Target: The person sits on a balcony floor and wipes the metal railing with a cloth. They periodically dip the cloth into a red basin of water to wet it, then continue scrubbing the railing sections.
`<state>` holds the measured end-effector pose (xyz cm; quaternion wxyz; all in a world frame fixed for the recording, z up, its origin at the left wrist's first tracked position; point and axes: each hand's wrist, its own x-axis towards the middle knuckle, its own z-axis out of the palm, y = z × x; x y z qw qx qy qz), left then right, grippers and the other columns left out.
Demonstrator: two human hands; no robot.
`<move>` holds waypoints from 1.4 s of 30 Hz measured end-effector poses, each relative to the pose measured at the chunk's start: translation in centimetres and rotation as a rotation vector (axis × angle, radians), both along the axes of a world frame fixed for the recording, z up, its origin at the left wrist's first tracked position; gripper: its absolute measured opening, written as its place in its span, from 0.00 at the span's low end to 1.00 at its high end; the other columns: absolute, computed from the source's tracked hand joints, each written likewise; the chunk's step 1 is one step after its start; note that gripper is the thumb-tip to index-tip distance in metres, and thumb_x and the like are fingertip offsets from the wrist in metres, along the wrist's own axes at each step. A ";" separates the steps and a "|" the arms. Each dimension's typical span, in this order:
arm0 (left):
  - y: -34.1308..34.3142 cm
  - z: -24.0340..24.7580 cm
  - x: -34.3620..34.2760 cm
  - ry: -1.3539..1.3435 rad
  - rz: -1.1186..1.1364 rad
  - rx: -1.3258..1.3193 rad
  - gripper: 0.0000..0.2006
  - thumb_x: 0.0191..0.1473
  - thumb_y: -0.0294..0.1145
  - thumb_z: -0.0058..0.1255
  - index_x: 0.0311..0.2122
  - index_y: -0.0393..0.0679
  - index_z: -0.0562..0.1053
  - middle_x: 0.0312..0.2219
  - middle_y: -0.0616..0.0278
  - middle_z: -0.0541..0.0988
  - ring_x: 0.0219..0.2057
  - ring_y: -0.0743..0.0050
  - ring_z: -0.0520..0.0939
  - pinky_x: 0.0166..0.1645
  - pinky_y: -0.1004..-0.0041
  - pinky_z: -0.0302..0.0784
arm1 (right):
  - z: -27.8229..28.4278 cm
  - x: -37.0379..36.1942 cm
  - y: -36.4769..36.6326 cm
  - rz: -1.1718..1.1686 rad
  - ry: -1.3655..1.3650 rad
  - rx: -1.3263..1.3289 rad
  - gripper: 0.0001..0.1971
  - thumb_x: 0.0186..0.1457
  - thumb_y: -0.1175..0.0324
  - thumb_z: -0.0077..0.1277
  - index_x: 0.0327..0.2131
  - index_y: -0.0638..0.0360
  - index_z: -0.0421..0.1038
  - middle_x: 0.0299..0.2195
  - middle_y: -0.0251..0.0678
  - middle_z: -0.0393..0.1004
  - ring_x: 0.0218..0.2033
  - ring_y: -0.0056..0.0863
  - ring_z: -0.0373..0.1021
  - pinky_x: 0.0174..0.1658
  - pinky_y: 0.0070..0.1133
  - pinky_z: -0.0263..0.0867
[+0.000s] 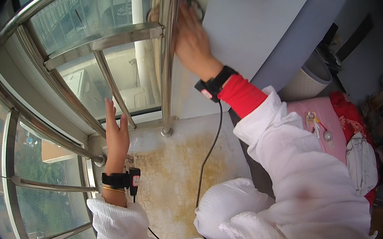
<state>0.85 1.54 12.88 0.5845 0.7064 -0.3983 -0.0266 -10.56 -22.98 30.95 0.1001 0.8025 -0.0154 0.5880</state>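
Observation:
My left hand is raised beside the lower window railing, fingers stretched out, holding nothing. It wears a black wrist strap with a small box and a thin yellow band. Up by the wall, my right hand reaches behind an upright steel rail, its fingers extended and lying flat. A small dark-edged thing shows at its fingertips; I cannot make out what it is. Another black strap with a box circles that wrist, over a red cuff. A black cable hangs from it.
Shiny steel bars stand before the window panes on the left and ahead. Below them lies a stained pale ledge, with my white-clothed knee on it. At right are a white woven bin and a pink-covered surface holding small items.

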 end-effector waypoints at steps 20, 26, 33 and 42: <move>1.3 0.1 -1.1 0.133 -0.083 0.077 0.32 0.62 0.30 0.47 0.69 0.46 0.52 0.63 0.49 0.64 0.57 0.55 0.74 0.58 0.65 0.72 | -24.4 -0.5 -2.7 -0.162 0.807 -0.254 0.12 0.55 0.67 0.46 0.42 0.50 0.75 0.48 0.33 0.74 0.55 0.30 0.66 0.59 0.28 0.60; 1.5 -0.6 -0.9 0.070 -0.009 0.112 0.32 0.60 0.33 0.49 0.67 0.44 0.55 0.58 0.45 0.67 0.49 0.58 0.80 0.53 0.65 0.74 | -32.0 0.0 -3.7 -0.001 0.870 0.067 0.17 0.60 0.67 0.40 0.50 0.54 0.72 0.50 0.37 0.74 0.54 0.35 0.67 0.62 0.30 0.59; 2.3 -2.0 -0.6 0.091 0.027 0.158 0.31 0.59 0.30 0.49 0.66 0.43 0.56 0.56 0.46 0.68 0.44 0.58 0.81 0.52 0.64 0.75 | -39.0 2.3 -7.7 0.116 0.995 0.291 0.12 0.60 0.68 0.40 0.43 0.51 0.72 0.46 0.34 0.73 0.54 0.32 0.66 0.68 0.34 0.52; 2.3 -1.6 -1.0 0.125 0.003 0.141 0.31 0.59 0.27 0.49 0.66 0.43 0.55 0.55 0.46 0.69 0.42 0.57 0.81 0.50 0.65 0.75 | -20.2 0.9 -7.1 -0.244 0.969 -0.649 0.19 0.55 0.66 0.47 0.51 0.46 0.69 0.52 0.30 0.71 0.56 0.30 0.65 0.65 0.38 0.54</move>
